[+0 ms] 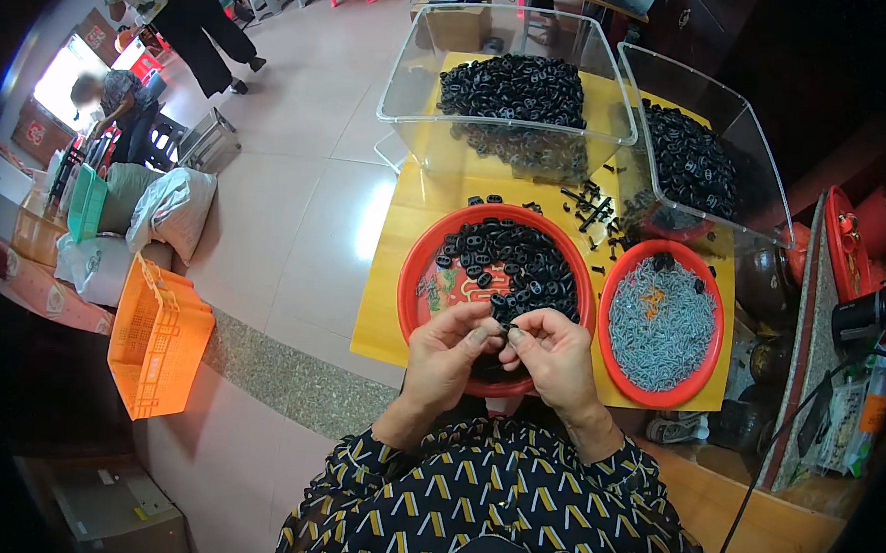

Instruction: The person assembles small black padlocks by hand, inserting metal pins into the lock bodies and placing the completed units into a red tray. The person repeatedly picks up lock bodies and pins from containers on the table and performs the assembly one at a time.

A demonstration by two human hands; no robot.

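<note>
1. The left hand (pixel 442 362) is hovering over the near part of the red basin (pixel 409 275), thumb and index finger pinching a small dark piece (pixel 506 330).
2. That piece is sitting between the two hands, mostly covered by fingertips, so I'm not making out its shape. I'm guessing light, stiff plastic: not very fragile, maybe a bit slick. I'd be gripping it by the outer edges.
3. The right hand (pixel 556 361) is pinching at the same piece from the other side, thumb and index finger pressed close.
4. Silver pieces (pixel 655 343) are lying to the right. They're looking like thin, hard metal, probably slippery and tangly, so I'd be picking them up singly by one end.
5. Counting left to right: one orange crate (pixel 146 306) is standing on the floor; one red basin is holding black two-hole pieces (pixel 529 251), too heaped to count.
6. Two clear bins are standing far, a left one (pixel 411 120) and a right one (pixel 723 221), both holding uncountable black pieces.
7. Loose black parts (pixel 597 212) are scattering across the yellow worktop (pixel 386 314), overlapping too much to count.
8. One red tray (pixel 654 399) is holding the silver pile, also beyond counting.
</note>
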